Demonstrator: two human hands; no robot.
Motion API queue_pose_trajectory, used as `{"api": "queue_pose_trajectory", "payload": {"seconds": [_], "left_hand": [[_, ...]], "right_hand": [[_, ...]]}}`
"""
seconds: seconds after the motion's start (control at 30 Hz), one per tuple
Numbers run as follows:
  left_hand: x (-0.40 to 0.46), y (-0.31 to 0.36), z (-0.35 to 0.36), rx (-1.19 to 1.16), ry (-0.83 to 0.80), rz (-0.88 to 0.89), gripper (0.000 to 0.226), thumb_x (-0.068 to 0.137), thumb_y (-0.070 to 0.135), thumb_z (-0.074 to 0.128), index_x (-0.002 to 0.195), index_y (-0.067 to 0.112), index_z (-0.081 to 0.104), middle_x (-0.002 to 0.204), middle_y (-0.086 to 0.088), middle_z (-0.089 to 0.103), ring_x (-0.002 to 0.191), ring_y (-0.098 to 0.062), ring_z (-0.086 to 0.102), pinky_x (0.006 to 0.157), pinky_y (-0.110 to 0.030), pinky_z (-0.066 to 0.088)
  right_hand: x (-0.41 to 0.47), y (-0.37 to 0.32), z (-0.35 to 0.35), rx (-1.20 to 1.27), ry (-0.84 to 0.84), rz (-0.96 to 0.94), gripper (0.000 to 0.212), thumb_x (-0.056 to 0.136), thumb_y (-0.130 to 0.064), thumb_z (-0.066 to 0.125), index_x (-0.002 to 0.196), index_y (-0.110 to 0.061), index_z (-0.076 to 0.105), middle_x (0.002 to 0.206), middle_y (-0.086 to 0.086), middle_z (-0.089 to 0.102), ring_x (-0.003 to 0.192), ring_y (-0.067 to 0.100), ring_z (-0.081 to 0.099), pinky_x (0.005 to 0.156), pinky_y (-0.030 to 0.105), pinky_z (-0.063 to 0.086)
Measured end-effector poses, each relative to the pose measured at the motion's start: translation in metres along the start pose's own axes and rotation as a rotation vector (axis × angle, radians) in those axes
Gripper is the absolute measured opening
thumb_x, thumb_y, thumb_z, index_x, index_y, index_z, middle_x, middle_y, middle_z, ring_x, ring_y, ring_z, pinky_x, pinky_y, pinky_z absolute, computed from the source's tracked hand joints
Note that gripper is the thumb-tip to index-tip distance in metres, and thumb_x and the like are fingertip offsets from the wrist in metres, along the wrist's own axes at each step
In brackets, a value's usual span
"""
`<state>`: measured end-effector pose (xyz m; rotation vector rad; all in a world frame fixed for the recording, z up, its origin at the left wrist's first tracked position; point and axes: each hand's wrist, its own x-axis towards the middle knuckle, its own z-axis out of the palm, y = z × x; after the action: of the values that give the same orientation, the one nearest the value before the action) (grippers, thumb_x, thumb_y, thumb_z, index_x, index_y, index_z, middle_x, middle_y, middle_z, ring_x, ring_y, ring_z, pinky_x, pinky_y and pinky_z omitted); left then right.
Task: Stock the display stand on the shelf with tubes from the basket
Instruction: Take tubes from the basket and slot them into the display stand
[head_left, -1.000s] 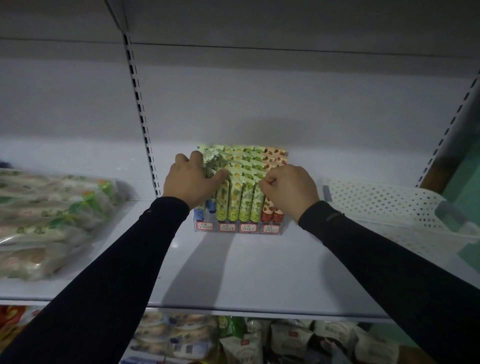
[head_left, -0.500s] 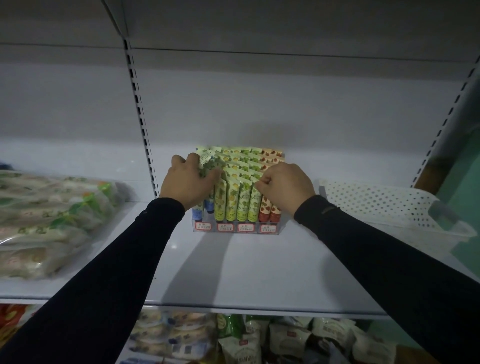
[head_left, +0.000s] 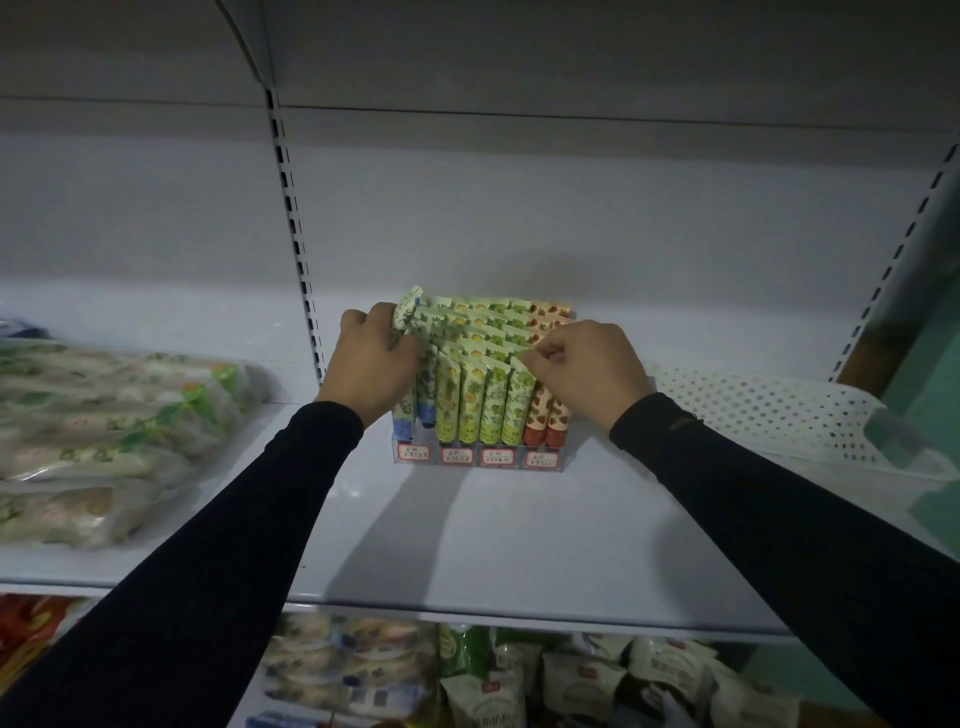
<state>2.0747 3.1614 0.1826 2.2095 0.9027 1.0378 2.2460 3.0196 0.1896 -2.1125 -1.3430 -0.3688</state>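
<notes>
A clear display stand (head_left: 478, 458) with red-edged price labels sits at the back of the white shelf (head_left: 467, 545). It holds rows of upright tubes: blue-capped on the left, green and yellow ones (head_left: 470, 402) in the middle, red ones (head_left: 543, 415) on the right. My left hand (head_left: 371, 364) grips the tubes of the left column, and one tube top (head_left: 408, 310) leans out to the left above my fingers. My right hand (head_left: 587, 369) pinches the crimped top of the front green tube (head_left: 519, 395) beside the red ones. The white perforated basket (head_left: 769, 415) stands on the shelf to the right.
Clear bags of packaged goods (head_left: 104, 426) lie on the shelf's left part. A slotted upright (head_left: 293, 234) runs up the back wall just left of the stand. The shelf below holds several snack packets (head_left: 519, 680).
Both hands have stayed on the stand. My left hand has slid a little deeper into the left column, and a tube top now leans out above it. My right hand has moved slightly inward.
</notes>
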Motion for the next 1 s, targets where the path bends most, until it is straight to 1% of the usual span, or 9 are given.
{"api": "queue_pose_trajectory", "payload": {"seconds": [0.1,0.2,0.27,0.43,0.53,0.67,0.77,0.87,1.0], "left_hand": [[0.002,-0.001,-0.004,-0.11,-0.037,0.047,0.01,0.098,0.019,0.048,0.104,0.015,0.056,0.097,-0.008,0.057,0.075,-0.008,0.049,0.06,-0.021,0.037],[-0.002,0.003,-0.012,-0.538,-0.177,-0.062,0.01,0.099,0.015,0.057,0.109,0.013,0.057,0.082,-0.004,0.069,0.073,-0.019,0.064,0.064,-0.032,0.05],[-0.007,0.007,-0.015,-0.693,-0.253,-0.101,0.009,0.096,0.012,0.061,0.105,0.01,0.059,0.083,-0.006,0.074,0.078,-0.021,0.068,0.072,-0.037,0.054],[-0.02,0.006,-0.015,-0.838,-0.445,-0.099,0.012,0.091,0.006,0.061,0.1,0.01,0.067,0.09,-0.001,0.074,0.08,-0.015,0.069,0.074,-0.029,0.056],[-0.023,0.001,-0.017,-0.818,-0.468,-0.09,0.018,0.082,0.013,0.068,0.099,0.015,0.074,0.099,-0.002,0.075,0.089,-0.016,0.07,0.089,-0.035,0.055],[-0.024,-0.006,-0.02,-0.672,-0.39,-0.052,0.02,0.089,0.008,0.068,0.086,0.026,0.078,0.092,0.005,0.076,0.085,-0.01,0.069,0.077,-0.027,0.053],[-0.022,-0.016,-0.024,-0.602,-0.24,-0.077,0.013,0.089,0.013,0.071,0.1,0.018,0.073,0.092,0.003,0.076,0.089,-0.013,0.07,0.086,-0.032,0.054],[-0.018,-0.036,-0.024,-0.527,-0.054,-0.127,0.012,0.091,0.016,0.068,0.102,0.018,0.07,0.086,0.005,0.074,0.087,-0.016,0.067,0.085,-0.033,0.053],[-0.022,-0.067,-0.014,-0.207,-0.09,-0.18,0.05,0.088,0.032,0.071,0.133,0.018,0.054,0.116,0.0,0.063,0.103,-0.016,0.061,0.09,-0.033,0.05]], "right_hand": [[-0.002,-0.006,-0.007,0.069,0.071,-0.016,0.033,0.093,-0.037,0.057,0.081,-0.012,0.074,0.078,0.001,0.071,0.074,0.015,0.062,0.066,0.023,0.042],[0.0,-0.019,-0.014,0.213,0.084,-0.042,0.029,0.094,-0.039,0.058,0.088,-0.016,0.075,0.085,-0.007,0.071,0.077,0.004,0.06,0.066,0.008,0.04],[0.001,-0.03,-0.018,0.315,0.07,-0.05,0.027,0.093,-0.039,0.059,0.093,-0.017,0.075,0.087,-0.011,0.07,0.077,0.0,0.059,0.067,0.003,0.038],[0.004,-0.051,-0.015,0.512,-0.075,-0.023,0.034,0.092,-0.045,0.058,0.114,-0.022,0.068,0.097,-0.011,0.065,0.078,0.008,0.066,0.076,0.025,0.054],[0.007,-0.056,-0.016,0.625,-0.154,-0.01,0.023,0.093,-0.033,0.063,0.102,-0.014,0.071,0.089,-0.005,0.07,0.065,0.003,0.067,0.06,0.02,0.055],[0.012,-0.061,-0.021,0.638,-0.219,-0.008,0.019,0.089,-0.026,0.069,0.089,-0.007,0.074,0.076,0.007,0.074,0.063,0.01,0.068,0.062,0.019,0.055],[0.018,-0.064,-0.021,0.425,-0.135,-0.085,0.024,0.088,-0.029,0.068,0.079,-0.009,0.075,0.066,0.0,0.071,0.061,0.007,0.065,0.071,0.02,0.053],[0.021,-0.068,-0.018,0.232,-0.049,-0.162,0.028,0.09,-0.03,0.064,0.076,-0.009,0.075,0.067,-0.008,0.067,0.066,0.006,0.063,0.072,0.019,0.048],[0.022,-0.073,-0.002,0.143,0.028,-0.175,0.031,0.091,-0.029,0.061,0.077,-0.004,0.073,0.076,0.0,0.072,0.071,0.014,0.066,0.072,0.024,0.052]]}}
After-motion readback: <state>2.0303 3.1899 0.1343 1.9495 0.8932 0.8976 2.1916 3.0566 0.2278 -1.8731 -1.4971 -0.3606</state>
